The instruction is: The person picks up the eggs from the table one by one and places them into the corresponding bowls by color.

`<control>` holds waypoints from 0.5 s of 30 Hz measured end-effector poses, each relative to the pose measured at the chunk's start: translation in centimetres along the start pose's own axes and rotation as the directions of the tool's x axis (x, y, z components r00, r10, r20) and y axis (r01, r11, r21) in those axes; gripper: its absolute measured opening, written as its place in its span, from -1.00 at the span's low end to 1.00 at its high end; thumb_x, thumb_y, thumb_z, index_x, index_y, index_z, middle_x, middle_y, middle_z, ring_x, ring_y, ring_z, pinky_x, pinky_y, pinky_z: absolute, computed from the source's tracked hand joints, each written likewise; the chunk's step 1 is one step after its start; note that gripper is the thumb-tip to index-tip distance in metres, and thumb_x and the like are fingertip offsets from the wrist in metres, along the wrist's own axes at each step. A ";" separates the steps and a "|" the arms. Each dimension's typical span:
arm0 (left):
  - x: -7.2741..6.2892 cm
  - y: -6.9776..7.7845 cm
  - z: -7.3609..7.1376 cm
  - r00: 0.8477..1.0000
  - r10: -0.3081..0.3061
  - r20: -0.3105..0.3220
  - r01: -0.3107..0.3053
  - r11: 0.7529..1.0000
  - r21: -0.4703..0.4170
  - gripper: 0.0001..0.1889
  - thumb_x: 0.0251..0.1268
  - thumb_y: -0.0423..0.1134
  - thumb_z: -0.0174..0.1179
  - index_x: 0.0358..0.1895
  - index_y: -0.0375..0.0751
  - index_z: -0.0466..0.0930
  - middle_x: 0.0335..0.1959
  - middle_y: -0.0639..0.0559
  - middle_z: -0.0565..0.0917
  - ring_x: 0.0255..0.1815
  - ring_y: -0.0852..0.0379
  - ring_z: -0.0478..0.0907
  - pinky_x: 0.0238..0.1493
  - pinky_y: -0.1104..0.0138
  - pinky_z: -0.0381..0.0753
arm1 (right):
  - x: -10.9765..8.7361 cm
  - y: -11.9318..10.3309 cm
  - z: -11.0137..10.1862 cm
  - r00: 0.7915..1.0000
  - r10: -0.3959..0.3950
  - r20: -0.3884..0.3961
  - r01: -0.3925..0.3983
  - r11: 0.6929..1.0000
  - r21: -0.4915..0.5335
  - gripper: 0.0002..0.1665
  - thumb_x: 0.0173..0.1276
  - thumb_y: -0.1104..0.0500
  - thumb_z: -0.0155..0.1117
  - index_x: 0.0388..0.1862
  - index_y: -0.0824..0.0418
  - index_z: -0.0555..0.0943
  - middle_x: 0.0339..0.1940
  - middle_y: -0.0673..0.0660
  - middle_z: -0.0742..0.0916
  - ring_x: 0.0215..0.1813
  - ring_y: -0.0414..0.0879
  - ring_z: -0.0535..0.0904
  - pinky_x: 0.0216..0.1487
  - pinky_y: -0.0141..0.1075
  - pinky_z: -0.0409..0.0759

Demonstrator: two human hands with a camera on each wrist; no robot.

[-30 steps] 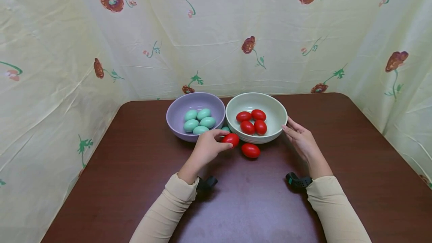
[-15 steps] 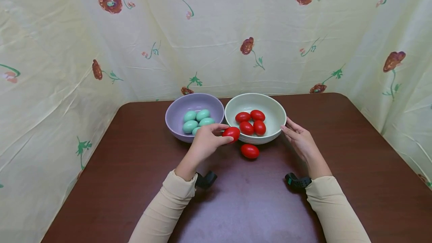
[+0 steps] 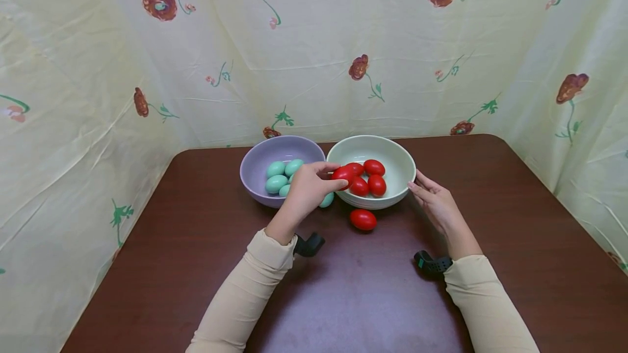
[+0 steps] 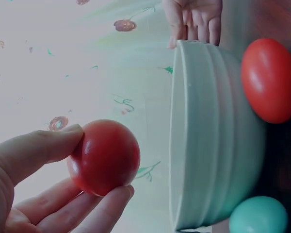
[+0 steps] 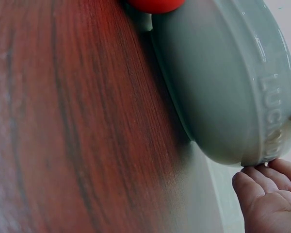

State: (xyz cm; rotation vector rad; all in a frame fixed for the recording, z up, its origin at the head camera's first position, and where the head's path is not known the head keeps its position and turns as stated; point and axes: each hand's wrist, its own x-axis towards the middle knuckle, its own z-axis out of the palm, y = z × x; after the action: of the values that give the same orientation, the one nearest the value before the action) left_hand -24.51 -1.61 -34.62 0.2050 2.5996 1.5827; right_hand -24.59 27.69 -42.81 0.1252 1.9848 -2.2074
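Note:
My left hand [image 3: 306, 189] pinches a glossy red egg [image 4: 105, 158] between thumb and fingers, over the near-left rim of the pale green bowl [image 3: 394, 151]. Several red eggs [image 3: 376, 184] lie inside that bowl. My right hand [image 3: 438, 206] touches the bowl's right side with fairly straight fingers [image 5: 250, 187] against its outer wall. One red egg [image 3: 363, 219] lies on the table before the bowl. A mint-green egg [image 4: 258, 216] lies between the two bowls, partly hidden by my left hand in the head view.
A purple bowl [image 3: 252, 165] stands left of the green one, holding several mint-green eggs [image 3: 277, 184], some hidden by my hand. Both bowls stand near the back edge of the dark brown table [image 3: 363, 298]. A flowered cloth [image 3: 304, 42] hangs behind.
My left hand has lifted the red egg from the table in front of the bowls up to the green bowl's rim. My right hand stays at that bowl.

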 end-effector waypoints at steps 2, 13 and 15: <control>0.3 0.4 0.1 1.000 0.014 -0.006 -0.014 1.000 0.000 -0.59 0.15 -0.12 0.44 0.09 -0.09 0.71 -0.07 -0.04 0.78 -0.01 0.03 0.68 0.03 0.26 0.65 | 0.0 0.0 0.0 1.000 0.000 -0.002 0.000 1.000 0.004 -0.09 0.48 0.05 0.19 0.61 0.21 -0.06 0.66 0.15 -0.02 0.65 0.02 -0.04 0.52 -0.18 0.08; 2.1 1.9 1.4 1.000 0.008 0.014 -0.008 1.000 0.020 -0.58 0.19 -0.12 0.41 0.13 -0.09 0.70 0.01 -0.05 0.76 0.07 0.00 0.65 0.05 0.26 0.66 | 0.0 -0.1 0.1 1.000 0.014 -0.002 -0.014 1.000 -0.006 -0.08 0.48 0.03 0.19 0.62 0.17 -0.06 0.67 0.12 -0.04 0.65 -0.01 -0.05 0.52 -0.20 0.09; 2.4 2.1 1.6 1.000 0.010 0.014 -0.010 1.000 0.022 -0.58 0.19 -0.12 0.40 0.13 -0.09 0.69 0.01 -0.05 0.76 0.07 0.01 0.65 0.06 0.25 0.65 | 0.0 -0.1 0.1 1.000 0.019 -0.007 -0.019 1.000 -0.001 -0.07 0.47 0.03 0.19 0.62 0.15 -0.07 0.67 0.11 -0.04 0.65 -0.01 -0.04 0.51 -0.20 0.10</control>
State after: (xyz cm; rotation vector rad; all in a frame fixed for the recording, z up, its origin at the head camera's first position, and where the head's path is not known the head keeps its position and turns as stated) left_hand -26.49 1.15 -33.50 0.2295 2.6113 1.5504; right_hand -24.61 27.61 -42.72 0.1516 1.9794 -2.1974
